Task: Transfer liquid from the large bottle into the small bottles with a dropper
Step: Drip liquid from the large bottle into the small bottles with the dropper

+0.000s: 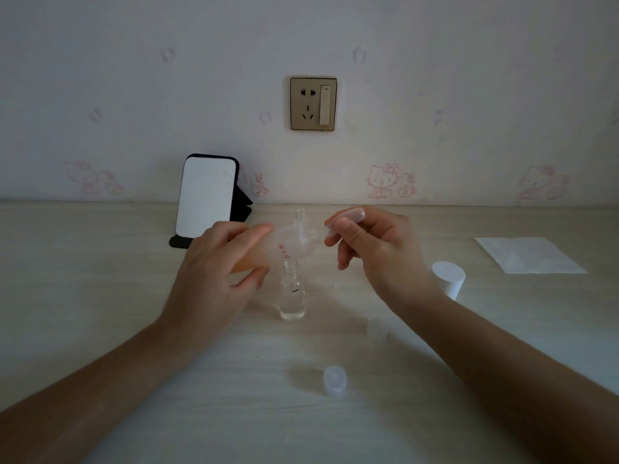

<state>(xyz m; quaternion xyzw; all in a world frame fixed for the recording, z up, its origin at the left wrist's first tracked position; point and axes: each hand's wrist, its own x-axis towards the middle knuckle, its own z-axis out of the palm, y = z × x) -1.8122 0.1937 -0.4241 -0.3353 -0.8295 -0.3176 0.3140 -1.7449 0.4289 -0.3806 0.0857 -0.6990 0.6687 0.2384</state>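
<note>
From the head view, the left hand (214, 262) has its fingers and thumb curled round the large bottle (288, 244). The bottle is tipped sideways, with its mouth toward the right hand (375, 252). That hand pinches a clear dropper (345, 219), whose tip is just beside the mouth. Between the hands, below the large bottle's neck, a small bottle (293, 293) stands upright on the table (134, 329). A white cap (449, 277) stands just beyond the right hand's wrist.

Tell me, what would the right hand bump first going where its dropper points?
Probably the mouth of the large bottle, tilted in the left hand. The dropper in the right hand points at it; depth is unclear.
</note>
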